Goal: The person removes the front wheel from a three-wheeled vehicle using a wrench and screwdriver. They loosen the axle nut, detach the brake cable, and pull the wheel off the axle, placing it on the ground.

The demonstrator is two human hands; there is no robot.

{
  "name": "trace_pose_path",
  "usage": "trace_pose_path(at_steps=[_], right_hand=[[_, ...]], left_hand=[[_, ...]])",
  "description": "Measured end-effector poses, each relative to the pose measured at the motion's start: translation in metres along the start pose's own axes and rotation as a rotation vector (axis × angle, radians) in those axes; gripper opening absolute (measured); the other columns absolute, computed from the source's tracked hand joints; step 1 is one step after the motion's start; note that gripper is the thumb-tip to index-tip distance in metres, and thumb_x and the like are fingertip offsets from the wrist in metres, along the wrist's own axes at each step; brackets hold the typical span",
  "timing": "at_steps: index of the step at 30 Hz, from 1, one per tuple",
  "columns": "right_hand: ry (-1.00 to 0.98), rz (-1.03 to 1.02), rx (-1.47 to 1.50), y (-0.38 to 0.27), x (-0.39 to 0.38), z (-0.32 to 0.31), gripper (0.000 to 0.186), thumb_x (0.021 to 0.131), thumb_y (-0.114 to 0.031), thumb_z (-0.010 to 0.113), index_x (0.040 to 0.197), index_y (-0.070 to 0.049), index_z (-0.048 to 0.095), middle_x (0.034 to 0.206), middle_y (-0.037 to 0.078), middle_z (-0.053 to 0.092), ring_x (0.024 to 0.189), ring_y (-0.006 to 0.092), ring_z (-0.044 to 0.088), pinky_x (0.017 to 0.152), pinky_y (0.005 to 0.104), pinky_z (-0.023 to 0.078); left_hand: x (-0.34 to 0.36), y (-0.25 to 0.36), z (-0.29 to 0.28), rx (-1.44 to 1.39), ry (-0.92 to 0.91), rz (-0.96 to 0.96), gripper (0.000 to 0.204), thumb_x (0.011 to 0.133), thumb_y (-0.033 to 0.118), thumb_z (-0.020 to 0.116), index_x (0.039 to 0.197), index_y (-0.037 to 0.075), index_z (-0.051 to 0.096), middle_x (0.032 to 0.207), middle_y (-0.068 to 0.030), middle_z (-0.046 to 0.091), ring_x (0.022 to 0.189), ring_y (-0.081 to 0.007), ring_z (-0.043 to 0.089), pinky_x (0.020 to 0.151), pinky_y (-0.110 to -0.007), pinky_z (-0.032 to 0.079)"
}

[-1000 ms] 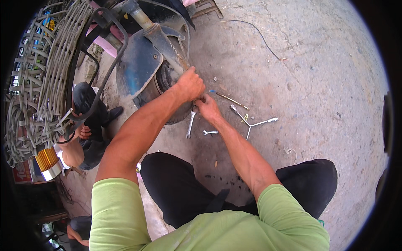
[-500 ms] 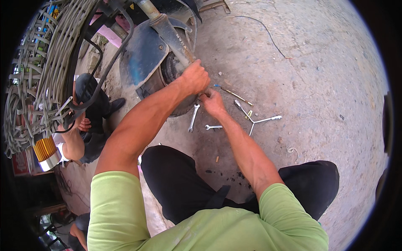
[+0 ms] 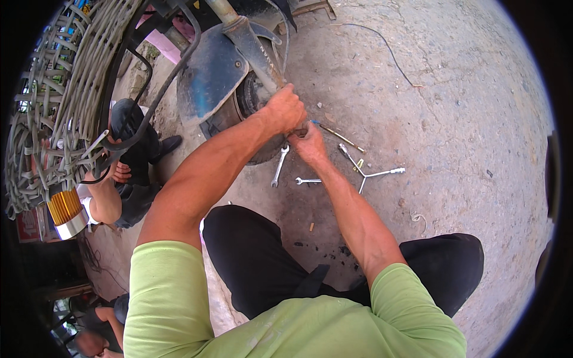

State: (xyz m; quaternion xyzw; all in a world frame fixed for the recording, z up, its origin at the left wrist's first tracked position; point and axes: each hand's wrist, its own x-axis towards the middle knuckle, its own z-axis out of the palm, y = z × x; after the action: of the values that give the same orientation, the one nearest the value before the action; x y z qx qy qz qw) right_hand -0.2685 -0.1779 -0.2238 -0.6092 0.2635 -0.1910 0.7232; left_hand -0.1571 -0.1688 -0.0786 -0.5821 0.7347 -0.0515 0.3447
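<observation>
My left hand is closed around the low end of the motorcycle's front fork leg, beside the wheel hub. Just below it, my right hand is pinched at the wheel's axle area; whatever its fingers hold is hidden. The small front wheel sits partly under a dusty blue mudguard, and my left forearm covers some of it. Close to the tyre lies an open-end wrench. A second wrench is by my right wrist, and a thin metal rod rests beyond that hand.
A three-armed socket wrench lies on the concrete ground at right. At the left hang a woven basket and an orange lamp. Another person sits behind them, with someone else lower left. A cable curves across the far ground.
The fork, wheel and tools sit slightly farther right in view. Both hands stay at the fork's lower end, with little visible change in grip. More of the person at lower left shows.
</observation>
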Motion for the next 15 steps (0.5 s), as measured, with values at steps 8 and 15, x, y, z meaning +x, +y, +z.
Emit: trace_pose_path(at_steps=[8,15], right_hand=[[-0.059,0.079,-0.178,-0.007,-0.01,-0.005,0.029,0.095,-0.02,0.056,0.114,0.001,0.065,0.098,0.013,0.073,0.083,0.0214,0.07,0.076,0.0355,0.054],[-0.134,0.217,0.144,-0.003,-0.002,-0.004,0.035,0.086,-0.021,0.072,0.109,0.004,0.063,0.093,0.014,0.072,0.08,0.0221,0.07,0.071,0.0369,0.054]], left_hand=[[0.005,0.005,-0.013,-0.055,-0.251,-0.045,0.018,0.087,0.025,0.062,0.086,0.018,0.079,0.09,-0.0056,0.077,0.093,-0.0237,0.073,0.105,-0.045,0.038],[0.003,0.002,-0.015,-0.009,-0.132,-0.021,0.018,0.087,0.025,0.062,0.081,0.019,0.078,0.083,-0.0044,0.075,0.084,-0.022,0.072,0.094,-0.043,0.042]])
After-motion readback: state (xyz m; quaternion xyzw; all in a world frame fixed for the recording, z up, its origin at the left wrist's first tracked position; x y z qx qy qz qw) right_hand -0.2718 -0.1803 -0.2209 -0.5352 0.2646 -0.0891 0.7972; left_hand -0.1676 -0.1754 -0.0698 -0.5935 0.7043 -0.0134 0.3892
